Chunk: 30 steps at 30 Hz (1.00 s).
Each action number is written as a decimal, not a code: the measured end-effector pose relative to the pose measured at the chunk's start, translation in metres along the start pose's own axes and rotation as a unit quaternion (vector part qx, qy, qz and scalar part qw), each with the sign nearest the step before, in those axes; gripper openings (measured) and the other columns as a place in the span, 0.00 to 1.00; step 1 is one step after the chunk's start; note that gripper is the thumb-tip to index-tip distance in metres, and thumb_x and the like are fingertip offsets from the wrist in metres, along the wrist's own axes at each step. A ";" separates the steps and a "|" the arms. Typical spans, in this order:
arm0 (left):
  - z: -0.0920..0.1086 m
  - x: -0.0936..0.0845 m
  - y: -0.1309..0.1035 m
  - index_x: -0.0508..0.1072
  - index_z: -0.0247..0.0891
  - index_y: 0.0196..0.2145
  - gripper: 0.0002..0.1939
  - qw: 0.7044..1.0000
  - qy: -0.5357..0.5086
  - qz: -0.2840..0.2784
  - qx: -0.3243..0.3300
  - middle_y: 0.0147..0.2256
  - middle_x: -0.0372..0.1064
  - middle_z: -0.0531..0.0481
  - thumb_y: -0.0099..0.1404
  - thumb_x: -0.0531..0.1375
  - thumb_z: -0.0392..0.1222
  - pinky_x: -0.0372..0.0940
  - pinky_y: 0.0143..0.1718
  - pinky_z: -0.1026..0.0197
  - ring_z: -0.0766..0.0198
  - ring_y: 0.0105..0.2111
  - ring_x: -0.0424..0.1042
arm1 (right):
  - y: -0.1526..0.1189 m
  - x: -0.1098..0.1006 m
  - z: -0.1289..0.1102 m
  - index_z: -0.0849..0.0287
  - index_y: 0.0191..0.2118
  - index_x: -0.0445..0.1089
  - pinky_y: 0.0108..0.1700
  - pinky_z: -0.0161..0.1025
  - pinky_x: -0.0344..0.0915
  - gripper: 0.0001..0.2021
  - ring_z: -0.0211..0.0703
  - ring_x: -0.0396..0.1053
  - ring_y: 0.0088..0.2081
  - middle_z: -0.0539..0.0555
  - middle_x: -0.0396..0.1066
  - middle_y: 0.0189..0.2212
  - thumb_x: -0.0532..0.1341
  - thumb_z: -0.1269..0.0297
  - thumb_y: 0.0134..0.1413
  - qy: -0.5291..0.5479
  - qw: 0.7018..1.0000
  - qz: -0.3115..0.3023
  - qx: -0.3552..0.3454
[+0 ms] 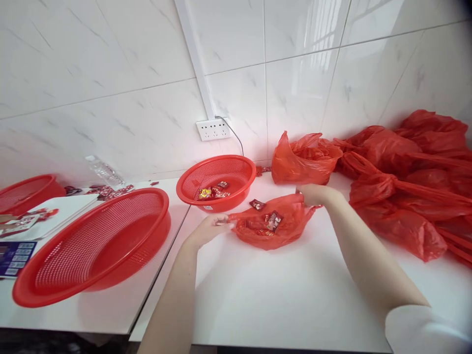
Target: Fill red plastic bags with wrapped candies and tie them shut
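An open red plastic bag (291, 231) sits on the white table, with several small dark red packets (273, 221) inside it. My left hand (212, 228) pinches the bag's left edge between thumb and fingers. At the bag's upper right edge, my right hand (314, 194) has its fingers closed on the plastic. One small packet (257, 204) lies at the bag's back rim. Behind my left hand stands a round red basket (241, 195) holding a few red and yellow packets (212, 192).
A large red basket (94, 246) stands at the left, near a plastic bottle (105, 172), scattered red packets and a blue card (16, 258). Another red bag (304, 162) rests by the wall. Tied red bags (405, 196) are piled at the right. A socket strip (214, 130) is on the wall.
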<state>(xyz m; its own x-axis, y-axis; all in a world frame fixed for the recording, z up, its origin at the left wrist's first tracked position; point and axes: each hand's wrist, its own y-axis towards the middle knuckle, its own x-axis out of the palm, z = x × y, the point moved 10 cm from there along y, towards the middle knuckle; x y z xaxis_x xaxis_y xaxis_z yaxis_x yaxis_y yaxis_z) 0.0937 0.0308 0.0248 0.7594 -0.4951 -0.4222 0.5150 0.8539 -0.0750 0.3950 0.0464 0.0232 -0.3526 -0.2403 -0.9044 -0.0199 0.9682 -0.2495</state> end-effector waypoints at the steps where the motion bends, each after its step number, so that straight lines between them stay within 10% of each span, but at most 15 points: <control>1: 0.008 -0.003 -0.002 0.77 0.37 0.35 0.14 1.000 -0.008 0.004 0.006 0.39 0.75 0.46 0.58 0.63 0.50 0.63 0.48 0.52 0.55 0.41 0.72 | -0.004 -0.009 -0.004 0.59 0.43 0.71 0.29 0.41 0.67 0.19 0.50 0.73 0.31 0.60 0.75 0.34 0.61 0.75 0.40 0.012 1.000 0.022 -0.017; 8: 0.090 -0.039 -0.017 0.77 0.41 0.35 0.10 0.992 -0.051 0.087 0.078 0.50 0.72 0.46 0.59 0.63 0.49 0.63 0.50 0.53 0.53 0.50 0.69 | -0.069 -0.097 -0.017 0.56 0.51 0.64 0.29 0.36 0.65 0.20 0.41 0.69 0.29 0.53 0.71 0.33 0.59 0.67 0.51 0.208 0.942 0.241 -0.104; 16: 0.160 -0.057 -0.034 0.77 0.42 0.29 0.06 0.946 -0.161 0.135 0.247 0.41 0.76 0.48 0.59 0.64 0.45 0.66 0.47 0.52 0.54 0.45 0.72 | -0.115 -0.121 -0.028 0.55 0.50 0.65 0.35 0.39 0.62 0.17 0.33 0.64 0.26 0.51 0.68 0.29 0.54 0.60 0.56 0.422 0.819 0.287 -0.263; 20: 0.174 -0.062 -0.054 0.78 0.46 0.28 0.06 0.933 -0.151 0.134 0.299 0.37 0.76 0.51 0.61 0.62 0.45 0.68 0.41 0.56 0.58 0.40 0.73 | -0.109 -0.127 -0.001 0.54 0.57 0.60 0.34 0.42 0.60 0.26 0.36 0.69 0.32 0.61 0.71 0.43 0.35 0.57 0.63 0.410 0.804 0.372 -0.215; 23: 0.172 -0.061 -0.059 0.79 0.45 0.29 0.06 0.952 -0.067 0.151 0.260 0.39 0.72 0.49 0.61 0.62 0.43 0.66 0.37 0.61 0.59 0.40 0.69 | -0.073 -0.107 -0.016 0.54 0.58 0.59 0.40 0.41 0.64 0.25 0.40 0.70 0.42 0.63 0.67 0.51 0.35 0.61 0.63 0.455 0.787 0.339 -0.243; 26: 0.161 -0.059 -0.054 0.78 0.42 0.30 0.06 0.968 -0.008 0.166 0.188 0.35 0.69 0.48 0.61 0.62 0.43 0.64 0.35 0.61 0.60 0.37 0.67 | -0.015 -0.040 -0.073 0.58 0.51 0.65 0.47 0.44 0.65 0.17 0.44 0.70 0.46 0.61 0.69 0.51 0.49 0.62 0.59 0.415 0.849 0.162 -0.283; 30: 0.150 -0.055 -0.044 0.76 0.39 0.27 0.08 0.978 -0.030 0.145 0.148 0.27 0.67 0.49 0.60 0.62 0.45 0.62 0.31 0.60 0.61 0.30 0.65 | 0.018 0.048 -0.122 0.56 0.53 0.67 0.63 0.53 0.47 0.21 0.52 0.54 0.62 0.60 0.62 0.59 0.60 0.61 0.53 0.234 0.927 0.088 -0.280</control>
<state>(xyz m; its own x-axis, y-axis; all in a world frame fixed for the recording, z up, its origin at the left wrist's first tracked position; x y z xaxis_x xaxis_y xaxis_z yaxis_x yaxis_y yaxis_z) 0.0884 -0.0035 0.1868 0.9077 -0.2560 -0.3324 0.3610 0.8802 0.3081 0.2636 0.0606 0.0173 -0.7608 -0.1455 -0.6325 -0.3599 0.9055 0.2247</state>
